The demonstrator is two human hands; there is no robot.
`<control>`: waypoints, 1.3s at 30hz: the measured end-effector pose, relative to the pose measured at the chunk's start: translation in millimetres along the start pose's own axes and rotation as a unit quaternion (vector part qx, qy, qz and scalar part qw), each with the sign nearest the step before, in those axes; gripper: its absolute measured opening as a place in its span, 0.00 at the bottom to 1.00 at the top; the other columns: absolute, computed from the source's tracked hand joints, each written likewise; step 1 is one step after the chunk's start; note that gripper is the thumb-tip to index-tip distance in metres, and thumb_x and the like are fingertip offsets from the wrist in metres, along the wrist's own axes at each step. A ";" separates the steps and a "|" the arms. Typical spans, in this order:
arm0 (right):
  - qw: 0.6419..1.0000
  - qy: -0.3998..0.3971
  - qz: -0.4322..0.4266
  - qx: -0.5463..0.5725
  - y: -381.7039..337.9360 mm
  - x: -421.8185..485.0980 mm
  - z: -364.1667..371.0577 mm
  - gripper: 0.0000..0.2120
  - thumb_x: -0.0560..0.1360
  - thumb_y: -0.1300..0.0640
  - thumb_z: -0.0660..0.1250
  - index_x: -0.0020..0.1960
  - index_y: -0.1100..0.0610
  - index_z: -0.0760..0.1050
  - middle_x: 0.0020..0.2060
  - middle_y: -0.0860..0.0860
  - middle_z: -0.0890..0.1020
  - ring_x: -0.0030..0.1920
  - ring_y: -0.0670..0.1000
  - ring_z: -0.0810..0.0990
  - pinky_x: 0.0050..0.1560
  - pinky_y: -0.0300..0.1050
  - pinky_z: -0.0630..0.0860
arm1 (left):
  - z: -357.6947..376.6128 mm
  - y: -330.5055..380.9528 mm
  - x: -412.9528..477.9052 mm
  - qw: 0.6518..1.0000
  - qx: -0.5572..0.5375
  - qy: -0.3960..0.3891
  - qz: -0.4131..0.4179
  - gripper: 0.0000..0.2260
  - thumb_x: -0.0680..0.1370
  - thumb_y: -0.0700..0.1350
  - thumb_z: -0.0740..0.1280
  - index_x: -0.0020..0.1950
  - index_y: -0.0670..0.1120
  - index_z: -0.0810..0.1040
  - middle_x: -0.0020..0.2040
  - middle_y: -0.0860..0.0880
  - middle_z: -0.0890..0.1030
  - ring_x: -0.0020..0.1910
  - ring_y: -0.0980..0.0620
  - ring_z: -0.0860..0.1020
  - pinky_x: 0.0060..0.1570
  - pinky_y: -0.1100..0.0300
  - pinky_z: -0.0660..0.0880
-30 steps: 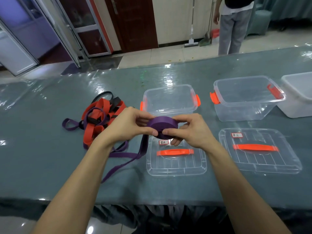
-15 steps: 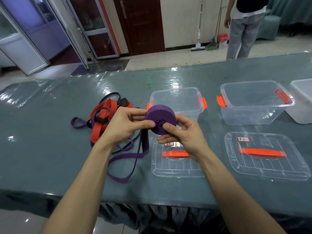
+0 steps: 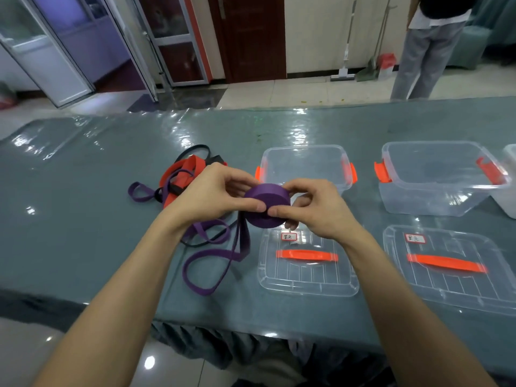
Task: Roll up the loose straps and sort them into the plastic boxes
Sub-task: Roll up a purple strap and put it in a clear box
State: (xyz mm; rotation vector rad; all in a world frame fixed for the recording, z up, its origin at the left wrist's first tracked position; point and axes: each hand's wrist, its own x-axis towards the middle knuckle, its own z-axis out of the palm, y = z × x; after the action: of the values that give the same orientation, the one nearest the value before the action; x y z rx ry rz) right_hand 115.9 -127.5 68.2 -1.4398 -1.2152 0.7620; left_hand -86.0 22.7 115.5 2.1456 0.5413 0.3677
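A thick purple strap roll (image 3: 266,203) hangs above the table, held from both sides. My left hand (image 3: 208,195) pinches its left edge with thumb and fingers. My right hand (image 3: 312,203) grips its right side, fingers curled round it. The strap's loose purple tail (image 3: 215,263) drops from the roll and loops on the table. A tangle of red, black and purple straps (image 3: 181,177) lies behind my left hand. A clear plastic box (image 3: 304,169) with orange clips stands just beyond the roll. A second clear box (image 3: 438,177) stands to its right.
Two clear lids with orange handles and small labels lie in front of the boxes: the near lid (image 3: 307,263) and the right lid (image 3: 452,263). A white box (image 3: 511,185) sits at the right edge. A person (image 3: 427,46) stands beyond the table.
The purple roll has tipped from facing me to lying flatter between my hands. The loose tail on the table has shortened a little.
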 end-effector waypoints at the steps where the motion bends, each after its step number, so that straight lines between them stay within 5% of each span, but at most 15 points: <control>1: 0.999 0.012 0.000 0.034 -0.4 2.6 1.4 0.13 0.70 0.59 0.84 0.53 0.57 0.85 0.41 0.53 0.88 0.29 0.56 0.86 0.37 0.48 0.84 | -0.5 -8.1 -3.3 0.999 -0.044 0.012 0.004 0.16 0.72 0.45 0.85 0.58 0.51 0.90 0.50 0.51 0.91 0.51 0.52 0.90 0.54 0.61 0.85; 7: 0.977 0.071 0.017 0.200 2.2 22.2 25.6 0.09 0.74 0.65 0.79 0.53 0.61 0.84 0.46 0.57 0.89 0.29 0.55 0.84 0.34 0.46 0.83 | 11.9 -50.2 -13.9 0.953 -0.289 0.090 -0.016 0.16 0.72 0.43 0.83 0.58 0.53 0.90 0.56 0.45 0.90 0.54 0.51 0.89 0.55 0.61 0.83; 13: 0.955 0.064 0.050 0.284 15.3 42.4 56.6 0.16 0.72 0.56 0.79 0.56 0.60 0.84 0.50 0.59 0.88 0.34 0.59 0.86 0.41 0.49 0.86 | -9.4 -54.1 -1.6 0.947 -0.295 0.125 -0.025 0.23 0.66 0.56 0.87 0.58 0.50 0.91 0.54 0.43 0.90 0.53 0.48 0.90 0.54 0.60 0.84; 17: 0.986 -0.024 0.059 0.152 15.5 64.7 41.7 0.24 0.70 0.51 0.85 0.62 0.55 0.83 0.56 0.56 0.87 0.44 0.64 0.89 0.45 0.58 0.88 | -45.7 -51.9 8.0 0.979 -0.179 0.072 -0.058 0.21 0.66 0.54 0.87 0.56 0.49 0.91 0.51 0.44 0.91 0.51 0.45 0.90 0.55 0.52 0.87; 21: 0.996 -0.066 0.013 -0.061 -1.4 91.0 20.5 0.27 0.67 0.39 0.84 0.63 0.42 0.84 0.58 0.42 0.87 0.57 0.48 0.87 0.60 0.52 0.84 | -67.3 -46.2 30.5 0.998 0.005 -0.008 -0.065 0.12 0.70 0.49 0.86 0.52 0.52 0.92 0.44 0.50 0.91 0.47 0.51 0.90 0.57 0.45 0.86; 24: 0.992 -0.077 0.006 -0.102 -13.7 105.9 19.0 0.16 0.70 0.48 0.84 0.55 0.52 0.88 0.50 0.47 0.89 0.49 0.48 0.88 0.60 0.53 0.84 | -69.4 -39.7 42.3 0.996 0.061 -0.037 -0.050 0.11 0.71 0.50 0.86 0.51 0.55 0.92 0.42 0.52 0.90 0.46 0.53 0.90 0.57 0.44 0.85; 27: 0.988 -0.077 -0.013 -0.136 -18.8 114.3 16.8 0.12 0.73 0.53 0.82 0.52 0.59 0.87 0.41 0.50 0.87 0.41 0.46 0.83 0.49 0.46 0.80 | -71.4 -39.0 50.1 0.996 0.062 -0.046 -0.041 0.10 0.72 0.51 0.85 0.51 0.54 0.92 0.42 0.50 0.90 0.49 0.48 0.90 0.56 0.40 0.85; 36: 0.942 -0.099 -0.059 -0.315 -41.4 125.7 10.9 0.18 0.70 0.44 0.84 0.53 0.54 0.88 0.38 0.50 0.86 0.40 0.51 0.84 0.48 0.54 0.81 | -77.0 -39.7 73.2 0.995 0.068 -0.055 -0.039 0.10 0.71 0.51 0.85 0.50 0.52 0.92 0.40 0.48 0.90 0.45 0.42 0.90 0.51 0.35 0.84; 39: 0.928 -0.119 -0.048 -0.350 -46.4 131.4 3.8 0.19 0.69 0.42 0.84 0.52 0.53 0.88 0.38 0.50 0.87 0.42 0.52 0.84 0.49 0.54 0.82 | -78.4 -34.3 82.8 0.994 0.083 -0.073 -0.027 0.10 0.71 0.50 0.85 0.50 0.51 0.91 0.40 0.50 0.90 0.44 0.50 0.90 0.49 0.45 0.85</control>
State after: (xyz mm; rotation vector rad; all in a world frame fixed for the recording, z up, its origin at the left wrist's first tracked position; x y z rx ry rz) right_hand 136.4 -5.1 131.6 -1.8707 -1.8546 0.4506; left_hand -57.8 136.1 138.4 2.2908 0.5604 0.1387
